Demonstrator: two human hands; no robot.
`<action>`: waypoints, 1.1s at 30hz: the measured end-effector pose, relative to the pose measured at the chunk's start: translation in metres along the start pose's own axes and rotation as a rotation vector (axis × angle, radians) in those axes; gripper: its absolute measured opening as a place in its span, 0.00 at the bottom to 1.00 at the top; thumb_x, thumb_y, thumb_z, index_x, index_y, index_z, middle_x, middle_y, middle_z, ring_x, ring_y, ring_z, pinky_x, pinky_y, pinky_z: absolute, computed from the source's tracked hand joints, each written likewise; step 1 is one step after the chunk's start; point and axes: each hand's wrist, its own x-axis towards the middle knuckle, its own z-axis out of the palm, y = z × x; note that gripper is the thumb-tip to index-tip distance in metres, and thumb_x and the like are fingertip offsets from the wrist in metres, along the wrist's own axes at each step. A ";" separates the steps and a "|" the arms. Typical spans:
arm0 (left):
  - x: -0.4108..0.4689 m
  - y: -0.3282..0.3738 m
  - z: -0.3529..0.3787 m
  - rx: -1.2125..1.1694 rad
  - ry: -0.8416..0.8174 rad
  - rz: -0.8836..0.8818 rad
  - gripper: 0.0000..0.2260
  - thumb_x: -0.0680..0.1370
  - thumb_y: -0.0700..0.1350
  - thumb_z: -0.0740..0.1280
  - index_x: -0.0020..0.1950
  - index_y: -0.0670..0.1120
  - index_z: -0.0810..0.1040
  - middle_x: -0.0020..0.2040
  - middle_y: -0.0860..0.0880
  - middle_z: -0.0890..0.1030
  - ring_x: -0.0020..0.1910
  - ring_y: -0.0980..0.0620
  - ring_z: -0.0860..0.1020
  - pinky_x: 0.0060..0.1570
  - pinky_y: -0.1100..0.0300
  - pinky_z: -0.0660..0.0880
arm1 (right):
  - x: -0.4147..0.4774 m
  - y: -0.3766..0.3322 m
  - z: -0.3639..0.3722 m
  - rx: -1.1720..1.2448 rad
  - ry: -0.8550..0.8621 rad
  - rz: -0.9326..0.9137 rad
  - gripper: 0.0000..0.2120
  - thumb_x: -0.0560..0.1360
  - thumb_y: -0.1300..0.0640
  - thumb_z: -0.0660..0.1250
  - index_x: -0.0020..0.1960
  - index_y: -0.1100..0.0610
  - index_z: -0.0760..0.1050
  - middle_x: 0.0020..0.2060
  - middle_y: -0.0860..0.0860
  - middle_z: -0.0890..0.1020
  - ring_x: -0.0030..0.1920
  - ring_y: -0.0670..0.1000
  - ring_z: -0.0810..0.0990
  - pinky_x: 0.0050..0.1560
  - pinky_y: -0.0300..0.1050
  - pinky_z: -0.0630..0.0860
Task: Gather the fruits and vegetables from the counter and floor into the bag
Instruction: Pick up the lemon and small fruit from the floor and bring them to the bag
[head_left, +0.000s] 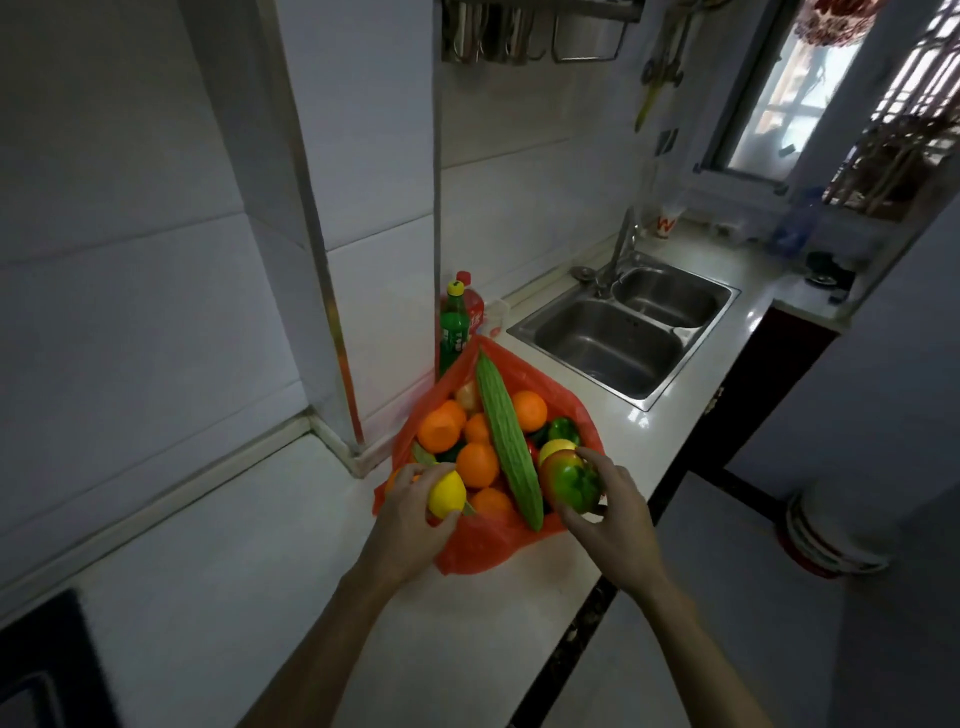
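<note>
Bag (483, 545) brimming — left hand (410, 514) gripping lemon (447, 492), right hand (610, 514) gripping mango (571, 480).

Your left fingers (415, 475) wrap a yellow lemon (447, 493) at the near left rim of the open red plastic bag (488, 545); your right fingers (597, 462) wrap a red-green pepper (570, 483) at its right rim. Between them a long pale-green ridged gourd (506, 441) lies across the pile of oranges (477, 464), filling the mouth. Beyond the fingertips, a green bottle with a yellow cap (453, 327) stands against the tiled wall. Bare white counter (260, 561) lies left of your left fingers; the steel double sink (623, 332) lies beyond your right.
</note>
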 end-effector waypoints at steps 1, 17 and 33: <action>0.006 -0.003 0.002 0.000 0.000 -0.005 0.25 0.72 0.47 0.73 0.68 0.54 0.71 0.62 0.50 0.71 0.61 0.51 0.72 0.57 0.52 0.77 | 0.013 0.001 0.004 0.000 -0.016 -0.010 0.31 0.70 0.49 0.73 0.69 0.44 0.65 0.58 0.46 0.72 0.58 0.47 0.72 0.57 0.48 0.76; 0.094 -0.039 0.051 0.063 -0.016 -0.227 0.31 0.73 0.50 0.71 0.74 0.52 0.64 0.70 0.47 0.66 0.68 0.47 0.68 0.66 0.57 0.67 | 0.211 0.011 0.111 -0.072 -0.410 -0.166 0.31 0.74 0.49 0.69 0.73 0.48 0.60 0.66 0.54 0.67 0.63 0.55 0.70 0.60 0.48 0.73; 0.105 -0.057 0.075 0.145 -0.031 -0.204 0.28 0.70 0.46 0.71 0.68 0.51 0.69 0.68 0.49 0.66 0.66 0.51 0.67 0.59 0.62 0.68 | 0.233 0.031 0.140 -0.300 -0.490 -0.071 0.31 0.75 0.46 0.66 0.73 0.53 0.60 0.64 0.59 0.69 0.66 0.62 0.64 0.63 0.55 0.66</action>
